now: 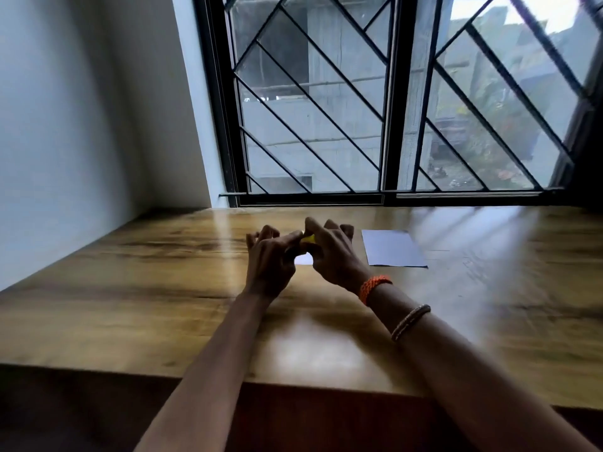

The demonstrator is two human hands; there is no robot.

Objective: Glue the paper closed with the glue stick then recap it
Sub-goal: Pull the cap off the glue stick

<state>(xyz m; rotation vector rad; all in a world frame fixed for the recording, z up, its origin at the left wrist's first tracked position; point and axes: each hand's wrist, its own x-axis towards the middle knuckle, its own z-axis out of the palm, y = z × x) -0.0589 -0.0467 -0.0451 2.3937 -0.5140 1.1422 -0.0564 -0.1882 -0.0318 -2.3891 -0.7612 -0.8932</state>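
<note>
Both my hands meet above the middle of the wooden table. Between their fingertips a small yellow piece of the glue stick shows; the rest of it is hidden by my fingers. My left hand pinches it from the left and my right hand closes over it from the right. Whether the cap is on cannot be seen. A white sheet of paper lies flat on the table just right of my right hand, untouched. A small pale patch shows under my hands.
A barred window stands right behind the table's far edge. A white wall closes the left side. An orange band and a thin bracelet sit on my right forearm. The table's near edge runs below my forearms.
</note>
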